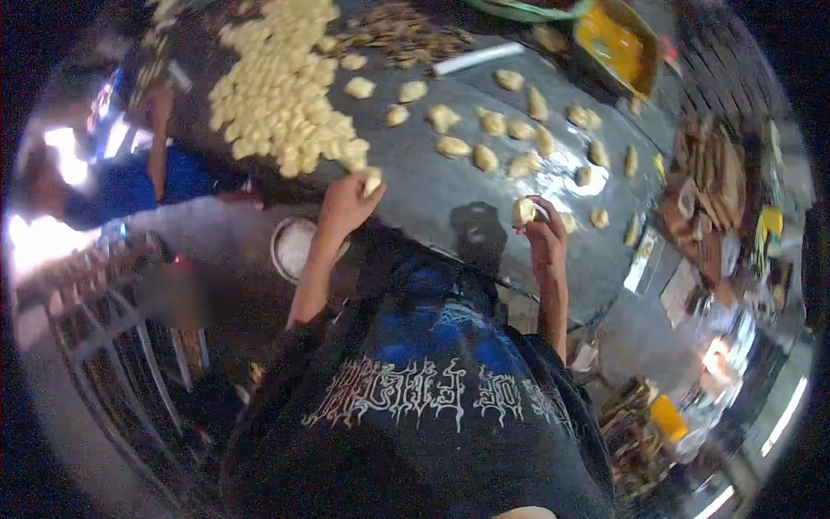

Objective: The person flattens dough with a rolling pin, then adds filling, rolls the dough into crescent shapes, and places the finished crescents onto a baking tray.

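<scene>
My left hand (348, 204) is closed on a pale dough piece (372, 182) at the lower tip of a large pile of dough pieces (281, 95). To the right, my right hand (545, 227) holds another dough piece (524, 213) between its fingers, above the front part of the dark table (415, 195). Several separate dough lumps (453, 147) lie spread over the table beyond and beside my right hand.
A white bar (478, 59) and a brown heap (402, 36) lie at the back. The yellow-lined tray (616, 48) stands back right. At the left, a co-worker's arm (158, 143) reaches toward the table. A round white container (296, 248) sits below the table edge.
</scene>
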`<move>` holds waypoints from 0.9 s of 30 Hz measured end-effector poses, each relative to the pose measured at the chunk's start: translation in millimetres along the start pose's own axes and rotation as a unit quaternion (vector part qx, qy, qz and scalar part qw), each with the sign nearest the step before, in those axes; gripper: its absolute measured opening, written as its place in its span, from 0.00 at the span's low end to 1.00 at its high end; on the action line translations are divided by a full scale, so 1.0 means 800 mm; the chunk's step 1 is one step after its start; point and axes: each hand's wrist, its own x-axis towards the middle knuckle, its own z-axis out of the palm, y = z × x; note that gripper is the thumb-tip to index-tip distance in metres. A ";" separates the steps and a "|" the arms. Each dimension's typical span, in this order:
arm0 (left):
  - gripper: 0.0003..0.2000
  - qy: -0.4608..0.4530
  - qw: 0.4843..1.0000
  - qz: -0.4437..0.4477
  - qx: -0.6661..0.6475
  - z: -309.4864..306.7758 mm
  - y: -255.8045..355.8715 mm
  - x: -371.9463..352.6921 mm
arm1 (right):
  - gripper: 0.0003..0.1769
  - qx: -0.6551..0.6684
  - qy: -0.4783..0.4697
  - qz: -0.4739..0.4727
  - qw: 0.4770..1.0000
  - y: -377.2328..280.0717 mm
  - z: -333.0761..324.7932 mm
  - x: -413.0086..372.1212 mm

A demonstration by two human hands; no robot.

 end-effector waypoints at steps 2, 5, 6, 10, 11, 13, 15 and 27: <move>0.14 -0.064 0.993 0.050 -0.085 0.000 0.051 -0.031 | 0.28 0.084 0.014 -0.038 0.996 0.004 -0.026 -0.020; 0.13 -0.097 0.939 0.114 -0.309 0.048 0.098 -0.058 | 0.33 0.171 -0.021 -0.063 0.983 0.000 -0.067 -0.048; 0.12 -0.084 0.930 0.115 -0.339 0.059 0.127 -0.060 | 0.33 0.178 -0.005 -0.065 0.982 0.001 -0.083 -0.058; 0.12 -0.064 0.827 0.096 -0.550 0.065 0.241 -0.016 | 0.33 0.172 0.000 -0.076 0.982 -0.017 -0.092 -0.084; 0.11 -0.018 0.844 0.110 -0.525 0.080 0.249 0.020 | 0.32 0.160 -0.012 -0.081 0.984 -0.022 -0.098 -0.083; 0.12 -0.023 0.870 0.138 -0.473 0.100 0.233 0.100 | 0.32 0.117 0.018 -0.071 0.990 -0.030 -0.096 -0.080; 0.14 -0.007 0.918 0.134 -0.372 0.112 0.209 0.169 | 0.30 0.114 0.022 -0.075 0.990 -0.025 -0.103 -0.076; 0.15 0.182 0.928 0.239 -0.219 0.064 0.112 0.204 | 0.20 -0.084 0.114 -0.124 0.982 -0.034 0.008 -0.036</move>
